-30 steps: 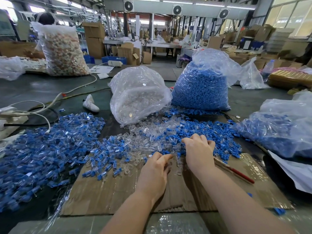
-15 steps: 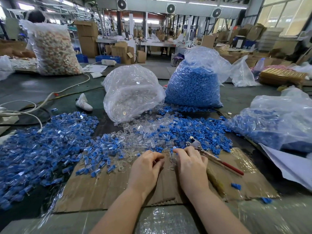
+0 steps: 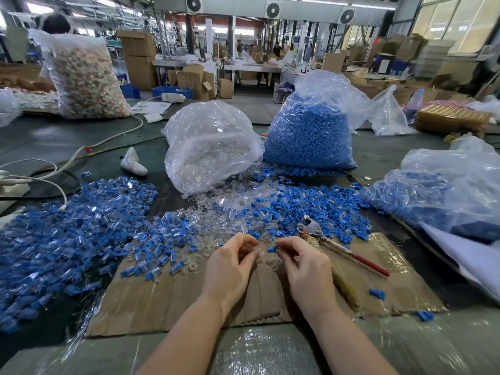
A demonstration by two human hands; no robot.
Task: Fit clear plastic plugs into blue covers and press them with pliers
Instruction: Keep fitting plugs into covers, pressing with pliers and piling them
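Room: a factory hall seen from the head camera, with stacked cardboard boxes (image 3: 138, 58) at 11 o'clock and round fans high on the far wall.
Table: a dark table (image 3: 54, 139) fills the view — a flattened cardboard sheet (image 3: 167, 299) lies on it at 6 o'clock, under both hands.
Left hand: the left hand (image 3: 230, 269), at the centre of the cardboard, has its fingers curled and pinches a clear plastic plug (image 3: 259, 251) at the fingertips.
Right hand: the right hand (image 3: 305, 269), just beside the left, pinches a blue cover (image 3: 272, 249) between thumb and forefinger; cover and plug sit close together between the two hands, whether touching I cannot tell.
Pliers: the pliers (image 3: 338, 246) lie on the cardboard at 2 o'clock of the right hand, metal head toward the pile, red handles pointing toward 4 o'clock.
Loose parts: a mixed heap of clear plugs and blue covers (image 3: 311, 209) spreads at 12 o'clock of the hands.
Assembled pile: a broad pile of blue-and-clear pieces (image 3: 67, 239) covers the table at 9 o'clock.
Bags: a clear bag of plugs (image 3: 211, 144) and a bag of blue covers (image 3: 308, 136) stand at 12 o'clock — another bag with blue pieces (image 3: 438, 190) lies at 3 o'clock.
Far left: a tall bag of pale mixed parts (image 3: 86, 79) at 10 o'clock, white cables (image 3: 108, 142) trailing beside it.
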